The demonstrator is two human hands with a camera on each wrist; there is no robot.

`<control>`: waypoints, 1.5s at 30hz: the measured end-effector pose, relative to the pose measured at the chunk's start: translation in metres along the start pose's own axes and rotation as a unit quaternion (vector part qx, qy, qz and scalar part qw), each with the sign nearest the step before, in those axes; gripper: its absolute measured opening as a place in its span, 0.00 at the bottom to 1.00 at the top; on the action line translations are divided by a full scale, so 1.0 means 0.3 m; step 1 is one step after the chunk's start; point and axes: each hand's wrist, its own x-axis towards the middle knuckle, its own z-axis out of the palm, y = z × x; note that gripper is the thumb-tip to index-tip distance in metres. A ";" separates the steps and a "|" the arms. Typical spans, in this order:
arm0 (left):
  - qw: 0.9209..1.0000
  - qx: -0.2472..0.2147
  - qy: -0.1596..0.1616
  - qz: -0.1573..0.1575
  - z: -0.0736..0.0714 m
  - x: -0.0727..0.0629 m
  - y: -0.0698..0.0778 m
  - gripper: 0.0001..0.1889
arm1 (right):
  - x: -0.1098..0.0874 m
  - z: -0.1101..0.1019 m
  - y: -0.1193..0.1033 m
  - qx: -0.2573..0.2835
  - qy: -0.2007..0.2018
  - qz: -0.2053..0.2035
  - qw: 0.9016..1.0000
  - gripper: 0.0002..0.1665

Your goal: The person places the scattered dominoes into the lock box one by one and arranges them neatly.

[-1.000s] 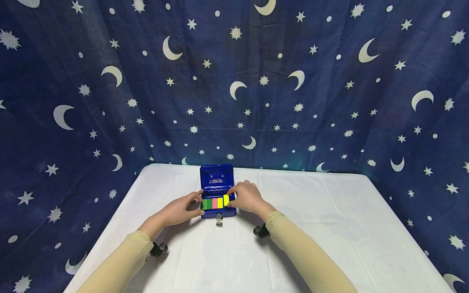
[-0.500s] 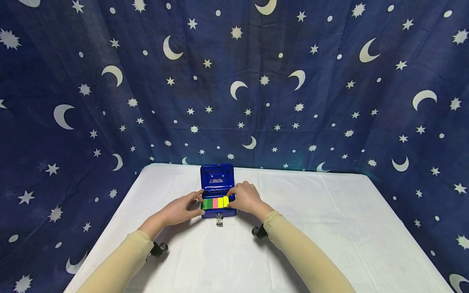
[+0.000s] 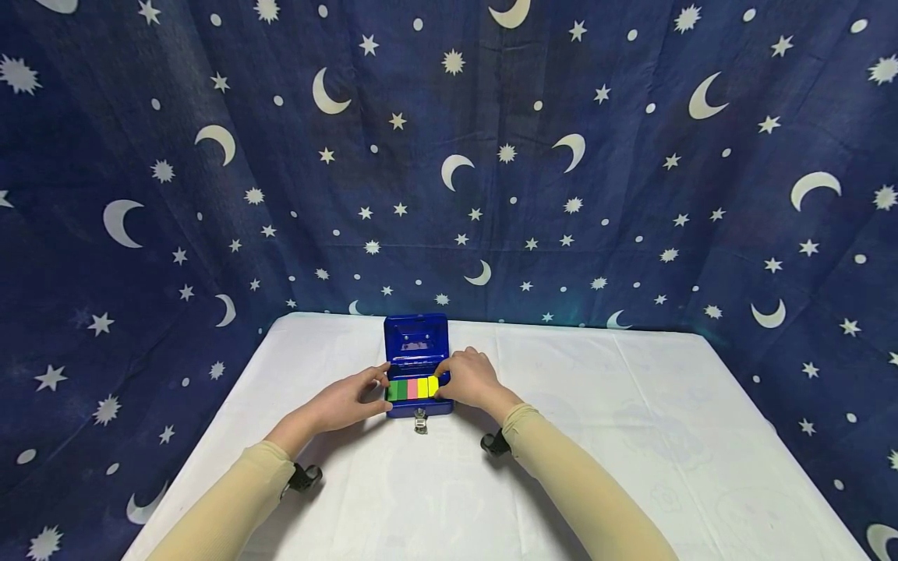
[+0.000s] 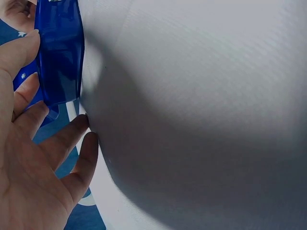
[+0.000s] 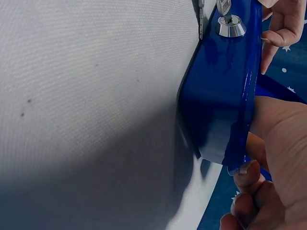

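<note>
A blue metal cash box [image 3: 397, 411] stands with its lid [image 3: 415, 335] raised against the back. Across its inside runs a row of coloured blocks: green [image 3: 393, 390], darker green, pink [image 3: 411, 389] and yellow. My right hand [image 3: 474, 379] reaches over the right wall, thumb and index finger at the ends of the rightmost yellow block [image 3: 433, 386], which lies level with the row. My left hand [image 3: 342, 402] holds the box's left end, thumb at the front corner and index finger towards the back. In the left wrist view its outer fingers [image 4: 88, 153] spread beside the box.
A key [image 5: 224, 7] sits in the round lock [image 5: 230, 27] on the box's front, with more keys [image 3: 421, 425] hanging over the white tablecloth [image 3: 421, 499]. Behind the table hangs a dark blue curtain [image 3: 393, 179] with moons and stars.
The rightmost yellow block, raised and tilted a second ago, has gone down into line with the row, and my right hand has lowered slightly with it. My left hand stays in place.
</note>
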 end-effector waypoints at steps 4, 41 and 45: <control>1.000 0.000 0.000 -0.001 0.000 0.001 0.001 0.21 | 0.003 0.002 0.001 -0.001 0.002 -0.002 1.000 0.22; 1.000 0.003 0.001 -0.006 0.003 0.003 0.000 0.21 | 0.018 0.001 -0.002 -0.011 -0.019 0.010 1.000 0.22; 1.000 0.003 0.001 -0.009 0.004 0.004 0.001 0.21 | 0.017 0.002 -0.001 -0.008 -0.019 0.009 1.000 0.22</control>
